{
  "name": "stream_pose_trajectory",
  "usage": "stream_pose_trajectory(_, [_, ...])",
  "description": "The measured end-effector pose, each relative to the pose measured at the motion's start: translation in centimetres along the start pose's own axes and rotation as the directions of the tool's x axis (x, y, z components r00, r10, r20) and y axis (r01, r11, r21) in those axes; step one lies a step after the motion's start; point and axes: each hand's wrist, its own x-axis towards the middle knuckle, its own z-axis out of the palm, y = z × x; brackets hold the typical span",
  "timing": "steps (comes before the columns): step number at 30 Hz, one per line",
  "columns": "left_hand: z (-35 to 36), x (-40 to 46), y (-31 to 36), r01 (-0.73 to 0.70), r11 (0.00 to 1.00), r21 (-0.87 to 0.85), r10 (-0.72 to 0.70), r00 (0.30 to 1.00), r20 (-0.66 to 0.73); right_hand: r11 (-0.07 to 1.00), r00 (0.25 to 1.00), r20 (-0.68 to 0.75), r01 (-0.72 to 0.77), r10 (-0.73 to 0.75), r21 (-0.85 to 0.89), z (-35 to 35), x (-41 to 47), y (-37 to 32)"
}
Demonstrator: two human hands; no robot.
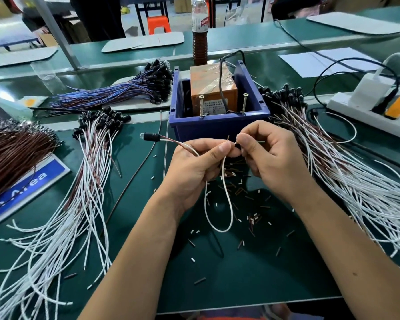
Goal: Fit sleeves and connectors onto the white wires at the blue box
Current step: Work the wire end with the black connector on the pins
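Just in front of the blue box [217, 128], my left hand [194, 167] grips a white wire [226, 204] that loops down below both hands. Its black LED connector [151, 136] sticks out to the left. My right hand [268, 158] pinches the wire's end beside my left thumb; a small dark sleeve seems to sit at my fingertips, mostly hidden. Short brown and white sleeve pieces [252, 218] lie scattered on the green mat under my hands.
Bundles of white wires with black connectors lie at the left [79, 204] and right [344, 176]. A blue-wire bundle [116, 91] and brown wires [12, 153] sit further left. An orange device [211, 88] with two upright screws fills the box. A power strip [367, 114] stands at the right.
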Motion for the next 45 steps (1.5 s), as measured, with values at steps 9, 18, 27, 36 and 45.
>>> stream_pose_trajectory(9, [0.4,-0.1,0.5,-0.098,0.995,-0.033,0.097,0.994,-0.042,0.991,0.974,-0.213,-0.057,0.081,0.120,-0.7,0.4,0.0])
stream_pose_trajectory(18, [0.8,-0.3,0.5,-0.154,0.987,-0.035,0.152,0.986,-0.067,0.991,0.993,0.110,-0.055,0.042,0.124,2.0,-0.7,-0.3])
stream_pose_trajectory(27, [1.5,-0.3,0.4,-0.138,0.983,-0.122,0.127,0.988,-0.088,0.963,0.997,0.045,-0.079,0.070,0.257,2.6,-0.8,-0.4])
stream_pose_trajectory(36, [1.3,-0.2,1.3,-0.129,0.879,-0.459,0.085,0.990,-0.114,0.944,0.975,-0.215,0.024,0.050,0.329,2.0,-0.4,-0.3])
stream_pose_trajectory(45, [1.6,-0.2,0.6,-0.251,0.951,0.182,0.276,0.953,-0.126,0.978,0.975,-0.220,0.043,0.003,0.202,1.9,-0.5,-0.2])
